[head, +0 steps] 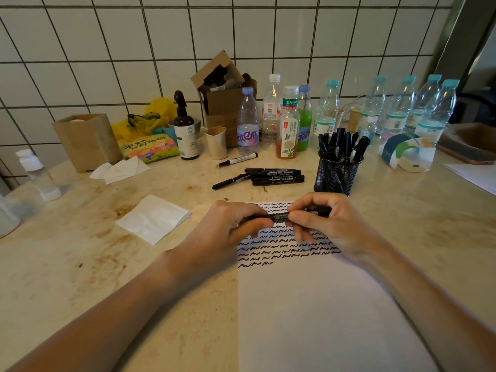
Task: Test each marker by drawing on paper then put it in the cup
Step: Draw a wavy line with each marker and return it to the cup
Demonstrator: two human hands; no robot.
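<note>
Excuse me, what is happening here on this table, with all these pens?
A person is testing markers. Both hands, the left hand and the right hand, hold one black marker level above a sheet of paper, which already carries many rows of black squiggles. A mesh cup behind the paper holds a bunch of markers. Several loose markers lie on the table left of the cup. Whether the held marker is being uncapped or capped, I cannot tell.
</note>
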